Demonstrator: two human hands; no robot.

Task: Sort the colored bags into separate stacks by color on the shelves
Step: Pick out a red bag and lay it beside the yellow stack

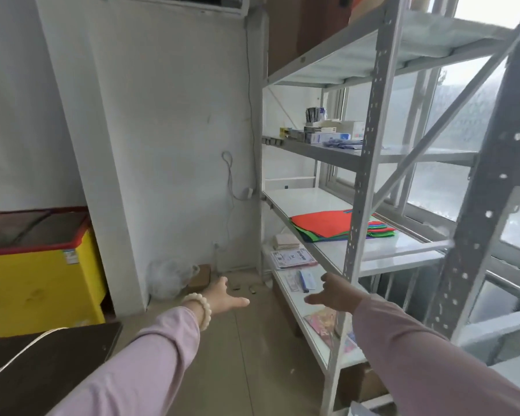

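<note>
A mixed pile of flat colored bags point(327, 225) lies on a white shelf point(382, 250) of the grey metal rack; a red one is on top, with green, blue and other colors showing at the edges. My left hand point(222, 297) reaches forward over the floor, fingers spread and empty, a bead bracelet on its wrist. My right hand point(333, 292) is held out in front of the lower shelf point(297, 301), also spread and empty. Both hands are below the bag pile and not touching it.
A rack upright point(362, 181) stands between me and the bags. Boxes and packets point(321, 135) sit on the shelf above; papers and a pen lie on the lower shelf. A yellow chest freezer point(39, 277) is at left, a dark table point(42, 364) near me.
</note>
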